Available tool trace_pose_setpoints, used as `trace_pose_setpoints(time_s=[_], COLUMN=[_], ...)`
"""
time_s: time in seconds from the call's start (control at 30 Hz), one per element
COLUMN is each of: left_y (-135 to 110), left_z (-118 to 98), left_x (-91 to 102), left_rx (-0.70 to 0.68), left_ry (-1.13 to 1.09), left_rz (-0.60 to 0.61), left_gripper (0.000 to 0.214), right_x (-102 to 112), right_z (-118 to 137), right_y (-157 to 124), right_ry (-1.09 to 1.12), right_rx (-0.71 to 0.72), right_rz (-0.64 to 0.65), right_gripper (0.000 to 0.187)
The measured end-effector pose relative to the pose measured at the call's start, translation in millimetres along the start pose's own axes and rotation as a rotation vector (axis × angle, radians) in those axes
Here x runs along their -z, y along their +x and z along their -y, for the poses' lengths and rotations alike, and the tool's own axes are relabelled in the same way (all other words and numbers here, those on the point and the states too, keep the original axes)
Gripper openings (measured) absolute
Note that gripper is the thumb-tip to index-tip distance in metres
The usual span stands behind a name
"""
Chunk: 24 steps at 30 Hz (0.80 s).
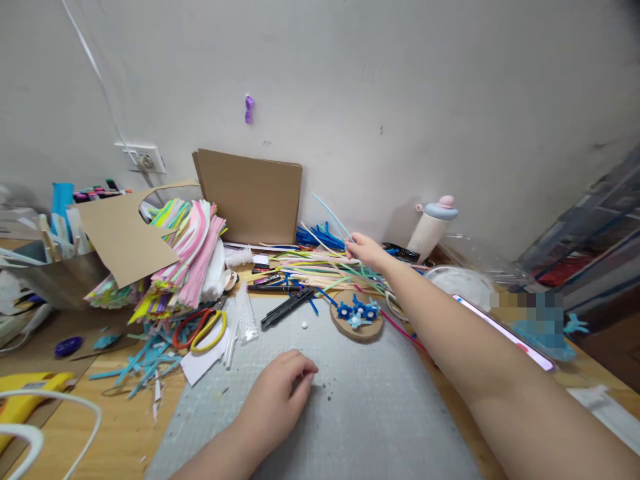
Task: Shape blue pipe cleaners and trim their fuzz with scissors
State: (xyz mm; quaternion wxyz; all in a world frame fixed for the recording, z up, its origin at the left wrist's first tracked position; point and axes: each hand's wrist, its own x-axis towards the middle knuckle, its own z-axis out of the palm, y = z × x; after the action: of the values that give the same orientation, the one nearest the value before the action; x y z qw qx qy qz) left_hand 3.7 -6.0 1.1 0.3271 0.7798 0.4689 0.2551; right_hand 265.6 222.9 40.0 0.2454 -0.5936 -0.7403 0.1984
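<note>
My right hand point(365, 252) reaches over the pile at the back of the table, its fingers pinched on a light blue pipe cleaner point(332, 215) that sticks up to the left. Below it lies a heap of loose pipe cleaners point(310, 260) in pink, yellow, green and white, with a dark blue bunch point(323, 236) behind. My left hand point(286, 383) rests on the grey cutting mat point(380, 413), fingers curled in and nothing visible in them. Between the hands, a round wooden slice point(357, 333) carries blue pipe-cleaner flowers point(357, 312) with white centres. A small white bead point(305, 325) sits nearby.
A black utility knife point(287, 308), scissors point(210, 333) and a clear bag of beads point(247, 317) lie left of centre. Bundled pipe cleaners point(187, 253) stand at left. Cardboard point(250, 197) leans on the wall. A bottle point(431, 230) and a phone point(505, 331) are at right.
</note>
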Motion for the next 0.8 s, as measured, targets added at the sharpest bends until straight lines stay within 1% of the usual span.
trace_pose_setpoints(time_s=[0.1,0.17,0.23,0.3,0.37,0.43,0.5,0.57,0.63,0.67,0.73,0.8], left_y=[-0.2,-0.5,-0.7,-0.7,-0.4,0.5,2.3,4.7,6.8,7.5,7.8,7.2], left_z=[-0.8,-1.5,-2.0,-1.7,-0.4,1.6,3.4,4.2,3.8,3.2,1.6,-0.2], left_x=[0.0,0.5,1.2,1.3,0.1,-2.5,-5.4,-6.9,-6.1,-4.8,-1.8,0.1], left_rx=[0.011,0.016,0.018,0.019,0.028,0.077,0.158,0.226,0.273,0.295,0.341,0.373], left_ry=[-0.003,-0.006,-0.012,-0.018,-0.039,-0.117,-0.293,-0.549,-0.799,-0.888,-0.978,-0.995], left_rz=[-0.006,-0.008,-0.012,-0.017,-0.034,-0.072,-0.122,-0.157,-0.179,-0.185,-0.178,-0.159], left_gripper=[0.018,0.018,0.018,0.018,0.018,0.018,0.027,0.043,0.056,0.060,0.057,0.047], right_x=[7.2,9.8,12.0,14.9,18.0,18.4,12.0,-3.0,-23.4,-33.6,-49.9,-57.9], right_z=[4.0,8.0,13.9,22.7,36.1,54.9,77.7,100.3,117.7,123.6,129.7,130.1], right_y=[4.2,5.5,5.5,2.3,-7.0,-25.2,-53.2,-88.3,-124.7,-141.1,-166.8,-181.4], right_ry=[0.063,0.115,0.187,0.272,0.359,0.441,0.506,0.534,0.535,0.526,0.522,0.543], right_rx=[-0.059,-0.094,-0.132,-0.171,-0.197,-0.196,-0.168,-0.150,-0.149,-0.149,-0.135,-0.184], right_rz=[-0.082,-0.107,-0.101,-0.054,0.043,0.180,0.344,0.508,0.622,0.666,0.721,0.791], right_gripper=[0.027,0.025,0.026,0.028,0.033,0.040,0.032,0.022,0.019,0.019,0.018,0.018])
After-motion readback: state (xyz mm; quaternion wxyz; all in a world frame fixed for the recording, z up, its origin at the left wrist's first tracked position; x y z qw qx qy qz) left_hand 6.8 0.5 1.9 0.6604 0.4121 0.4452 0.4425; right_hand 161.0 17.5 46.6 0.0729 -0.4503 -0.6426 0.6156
